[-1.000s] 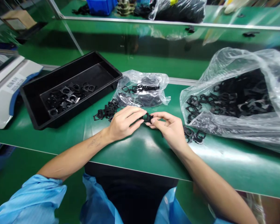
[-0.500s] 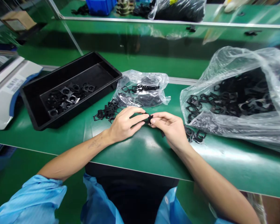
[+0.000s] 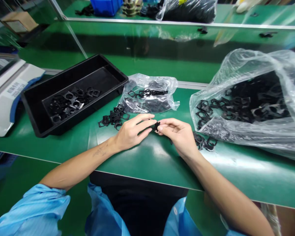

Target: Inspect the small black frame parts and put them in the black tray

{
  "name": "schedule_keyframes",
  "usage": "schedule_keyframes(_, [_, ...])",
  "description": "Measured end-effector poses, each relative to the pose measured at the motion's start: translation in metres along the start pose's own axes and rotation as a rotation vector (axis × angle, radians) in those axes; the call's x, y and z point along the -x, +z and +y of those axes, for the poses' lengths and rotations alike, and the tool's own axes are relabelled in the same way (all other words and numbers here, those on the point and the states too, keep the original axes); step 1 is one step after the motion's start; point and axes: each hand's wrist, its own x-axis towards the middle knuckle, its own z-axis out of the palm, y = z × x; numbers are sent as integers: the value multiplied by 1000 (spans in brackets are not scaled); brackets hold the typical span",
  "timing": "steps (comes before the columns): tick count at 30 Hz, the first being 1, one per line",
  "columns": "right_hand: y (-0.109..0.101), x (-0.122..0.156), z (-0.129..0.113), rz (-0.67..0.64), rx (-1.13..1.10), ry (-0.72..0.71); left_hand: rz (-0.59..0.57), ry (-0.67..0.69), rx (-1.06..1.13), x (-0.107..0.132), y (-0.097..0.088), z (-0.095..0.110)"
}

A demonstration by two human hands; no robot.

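Observation:
My left hand (image 3: 131, 131) and my right hand (image 3: 179, 134) meet over the green table (image 3: 149, 157), both pinching one small black plastic part (image 3: 156, 126) between their fingertips. A loose heap of the same black parts (image 3: 113, 118) lies just left of my left hand. More black parts (image 3: 204, 141) lie right of my right hand, at the mouth of a large clear bag (image 3: 248, 101).
A black tray (image 3: 39, 121) with several black parts stands at the left. A small clear bag of parts (image 3: 149, 95) lies behind my hands. A white machine (image 3: 5, 95) sits at the far left. A blue bin (image 3: 105, 6) stands on the far shelf.
The black part has been turned on edge between my fingertips. My hands have hardly shifted.

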Motion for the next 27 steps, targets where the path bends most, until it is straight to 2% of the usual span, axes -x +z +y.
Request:
schedule_keyframes(7, [0,0,2,-9,45,-30,40,39,8,0,1,1])
schedule_keyframes(11, [1,1,4,31,108,-77,56,54,18,0,1,4])
schedule_keyframes(18, [-1,5,2,60,253,-209,147,-85,50,-7,-5,6])
schedule_keyframes(27, [1,5,0,51,268,-263,132,-175,174,-9,-6,7])
